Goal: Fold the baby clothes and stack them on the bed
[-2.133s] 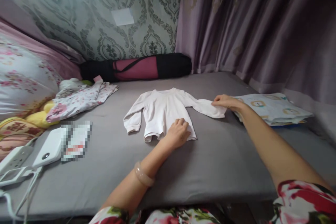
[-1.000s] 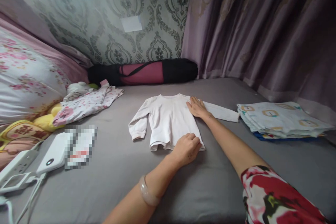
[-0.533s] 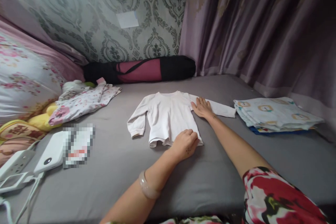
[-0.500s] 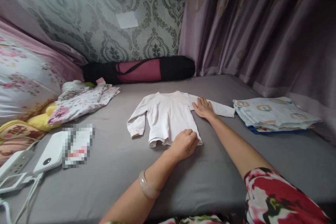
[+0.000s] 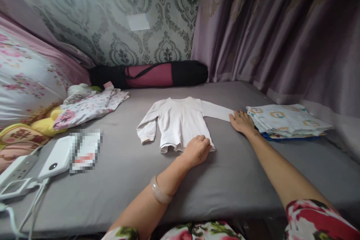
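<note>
A small white long-sleeved shirt (image 5: 180, 122) lies spread on the grey bed sheet, its neckline toward the wall. My left hand (image 5: 198, 150) is closed at the lower right part of the hem, fingers curled over the cloth; the fingertips are hidden. Out at the end of the right sleeve, my right hand (image 5: 242, 122) lies flat with its fingers out, covering the cuff. The sleeve under it is stretched straight, while the left sleeve (image 5: 147, 127) bends downward with some creases.
Folded patterned cloths (image 5: 289, 120) are stacked just right of my right hand. On the left lie a floral garment (image 5: 92, 107), a white power bank (image 5: 57, 157), a power strip (image 5: 19, 167) and cables. A black and maroon bag (image 5: 149, 75) lies along the wall.
My right hand has slid rightward along the sleeve from its upper part to the cuff. My left hand stays at the hem. The sleeve looks smoother.
</note>
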A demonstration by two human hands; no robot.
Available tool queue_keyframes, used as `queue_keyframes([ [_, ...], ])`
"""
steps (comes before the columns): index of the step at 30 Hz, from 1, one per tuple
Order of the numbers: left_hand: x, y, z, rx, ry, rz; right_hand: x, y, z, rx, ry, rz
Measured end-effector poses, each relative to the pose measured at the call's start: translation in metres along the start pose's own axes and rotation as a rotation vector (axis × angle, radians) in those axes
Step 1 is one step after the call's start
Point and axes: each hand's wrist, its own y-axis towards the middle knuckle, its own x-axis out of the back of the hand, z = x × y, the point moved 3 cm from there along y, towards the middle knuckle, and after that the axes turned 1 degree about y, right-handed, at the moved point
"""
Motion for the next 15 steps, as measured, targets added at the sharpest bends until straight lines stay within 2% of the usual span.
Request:
queue_keyframes([
  [4,0.004,0.0,-0.001,0.013,-0.06,0.0,0.0,0.001,-0.003,0.001,-0.008,-0.013],
  [6,0.015,0.0,0.001,0.04,-0.161,0.012,0.001,0.003,-0.003,-0.002,-0.005,-0.002],
  [8,0.033,-0.003,0.01,0.091,-0.279,-0.027,0.001,0.005,-0.004,0.004,0.004,0.013],
  [10,0.057,-0.011,0.03,0.169,-0.329,-0.152,0.001,0.007,-0.006,0.008,0.02,0.014],
  [12,0.082,-0.028,0.06,0.279,-0.249,-0.324,0.003,0.008,-0.008,0.018,0.035,-0.026],
  [13,0.094,-0.039,0.078,0.372,-0.17,-0.401,0.005,0.009,-0.008,0.031,0.042,-0.059],
  [15,0.111,-0.069,0.118,0.67,0.017,-0.494,0.009,0.009,-0.004,0.075,0.062,-0.142],
])
